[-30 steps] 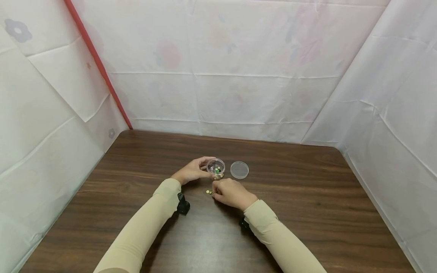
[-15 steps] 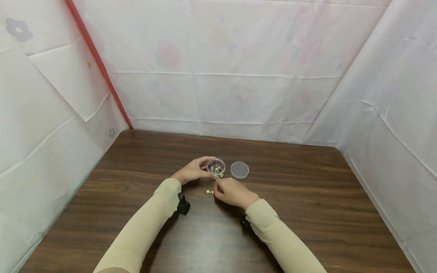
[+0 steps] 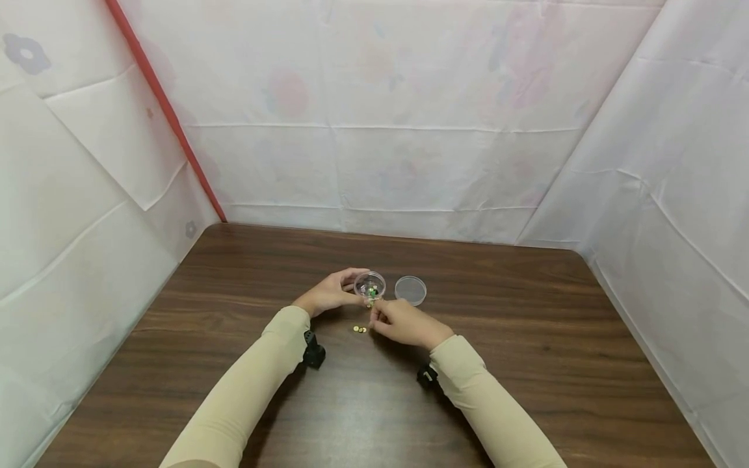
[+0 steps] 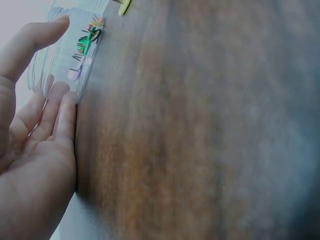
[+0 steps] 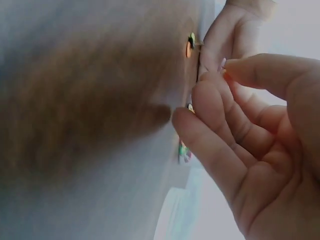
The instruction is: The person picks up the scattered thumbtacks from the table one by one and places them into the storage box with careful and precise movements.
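A clear round plastic jar (image 3: 370,286) stands on the table with several coloured thumbtacks (image 4: 84,44) inside. My left hand (image 3: 332,292) grips it, thumb on the near side and fingers round the back. A short row of yellowish thumbtacks (image 3: 359,329) lies on the table in front of the jar. My right hand (image 3: 406,323) is close to the jar's near right side, just right of the row. Its fingers are loosely bent, and no thumbtack shows clearly in it. In the right wrist view, tacks (image 5: 189,46) stand beyond the fingertips with a pin sticking out.
A clear round lid (image 3: 411,290) lies flat to the right of the jar. The dark wooden table (image 3: 526,364) is bounded by white patterned sheets (image 3: 409,130) at the back and on both sides. Black wrist cameras (image 3: 314,351) hang under the sleeves.
My right hand has drawn away from the row of thumbtacks, slightly right and toward the jar, so the row's right end shows. My left hand and the jar have stayed put.
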The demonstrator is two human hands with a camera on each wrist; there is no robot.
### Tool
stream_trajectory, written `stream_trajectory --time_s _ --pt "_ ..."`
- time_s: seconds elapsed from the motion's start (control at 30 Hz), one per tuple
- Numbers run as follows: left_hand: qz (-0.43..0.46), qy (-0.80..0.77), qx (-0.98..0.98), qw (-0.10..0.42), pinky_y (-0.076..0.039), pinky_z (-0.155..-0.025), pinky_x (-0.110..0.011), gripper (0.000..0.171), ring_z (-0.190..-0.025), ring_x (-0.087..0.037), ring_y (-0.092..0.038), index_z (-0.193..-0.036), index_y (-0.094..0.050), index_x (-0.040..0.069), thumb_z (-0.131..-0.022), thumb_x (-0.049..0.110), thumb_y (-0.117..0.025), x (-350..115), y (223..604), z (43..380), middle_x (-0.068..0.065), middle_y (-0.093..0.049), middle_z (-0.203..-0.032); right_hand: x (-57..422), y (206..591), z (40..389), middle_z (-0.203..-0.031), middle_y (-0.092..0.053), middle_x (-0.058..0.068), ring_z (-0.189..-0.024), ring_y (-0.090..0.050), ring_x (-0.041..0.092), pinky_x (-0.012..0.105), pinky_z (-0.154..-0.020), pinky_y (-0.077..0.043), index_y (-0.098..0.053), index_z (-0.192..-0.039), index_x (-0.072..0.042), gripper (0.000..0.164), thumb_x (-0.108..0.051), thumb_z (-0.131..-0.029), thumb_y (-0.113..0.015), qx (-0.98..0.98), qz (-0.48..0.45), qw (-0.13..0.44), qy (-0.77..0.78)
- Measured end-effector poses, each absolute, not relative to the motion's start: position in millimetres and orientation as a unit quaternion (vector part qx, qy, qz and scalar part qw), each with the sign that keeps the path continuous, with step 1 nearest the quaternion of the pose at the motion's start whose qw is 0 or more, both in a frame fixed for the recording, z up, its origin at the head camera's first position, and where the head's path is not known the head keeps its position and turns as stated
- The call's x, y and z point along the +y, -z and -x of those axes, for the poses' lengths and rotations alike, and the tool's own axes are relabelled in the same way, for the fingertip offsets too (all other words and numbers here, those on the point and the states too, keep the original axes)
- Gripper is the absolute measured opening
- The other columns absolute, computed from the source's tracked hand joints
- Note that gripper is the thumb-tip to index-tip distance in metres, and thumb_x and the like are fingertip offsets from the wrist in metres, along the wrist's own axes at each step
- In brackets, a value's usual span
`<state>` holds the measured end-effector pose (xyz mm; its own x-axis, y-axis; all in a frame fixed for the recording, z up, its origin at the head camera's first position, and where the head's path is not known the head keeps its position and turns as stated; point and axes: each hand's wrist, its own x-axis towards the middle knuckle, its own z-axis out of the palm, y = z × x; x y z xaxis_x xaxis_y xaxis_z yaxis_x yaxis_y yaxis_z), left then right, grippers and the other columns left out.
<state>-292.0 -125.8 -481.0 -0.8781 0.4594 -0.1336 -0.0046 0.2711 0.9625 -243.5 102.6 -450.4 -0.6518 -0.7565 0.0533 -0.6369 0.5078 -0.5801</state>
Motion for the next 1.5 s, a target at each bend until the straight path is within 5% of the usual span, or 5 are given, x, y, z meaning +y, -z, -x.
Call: stream_trajectory --time_s 0.5,0.73,1.17,1.5 --pt "-0.137 -0.600 0.760 0.209 -0.036 -0.114 -0.045 0.077 -0.145 -0.033 -0.032 -0.153 -0.043 0.015 -0.086 0.006 -0.080 -125 479 291 -0.012 -0.042 -0.150 100 438 269 -0.076 -0.061 -0.007 -0.062 -0.053 0.004 0.020 -0.054 -0.048 -0.067 -0.094 -0.012 0.005 -0.011 -0.097 -0.063 0.902 0.343 -0.046 0.259" --pt "-0.138 -0.595 0.764 0.208 -0.035 -0.115 -0.046 0.075 -0.145 -0.033 -0.032 -0.152 -0.044 0.017 -0.086 0.008 -0.080 -126 480 292 -0.013 -0.041 -0.152 93 438 279 -0.071 -0.057 -0.006 -0.055 -0.046 0.004 0.021 -0.049 -0.041 -0.066 -0.093 -0.016 0.007 -0.014 -0.099 -0.062 0.913 0.310 -0.020 0.264" --pt "-0.136 -0.580 0.775 0.209 -0.035 -0.116 -0.044 0.079 -0.145 -0.031 -0.032 -0.153 -0.043 0.019 -0.085 0.018 -0.084 -125 477 291 -0.010 -0.038 -0.156 83 436 289 -0.075 -0.063 -0.009 -0.054 -0.056 0.005 0.024 -0.048 -0.047 -0.068 -0.108 -0.015 0.016 -0.026 -0.103 -0.059 0.931 0.274 0.035 0.240" --pt "-0.135 -0.579 0.777 0.206 -0.031 -0.117 -0.047 0.077 -0.146 -0.033 -0.030 -0.153 -0.043 0.018 -0.086 0.017 -0.083 -126 479 292 -0.011 -0.036 -0.157 87 435 283 -0.078 -0.066 -0.008 -0.059 -0.060 0.002 0.026 -0.053 -0.050 -0.066 -0.114 -0.013 0.019 -0.027 -0.105 -0.057 0.921 0.276 0.026 0.273"
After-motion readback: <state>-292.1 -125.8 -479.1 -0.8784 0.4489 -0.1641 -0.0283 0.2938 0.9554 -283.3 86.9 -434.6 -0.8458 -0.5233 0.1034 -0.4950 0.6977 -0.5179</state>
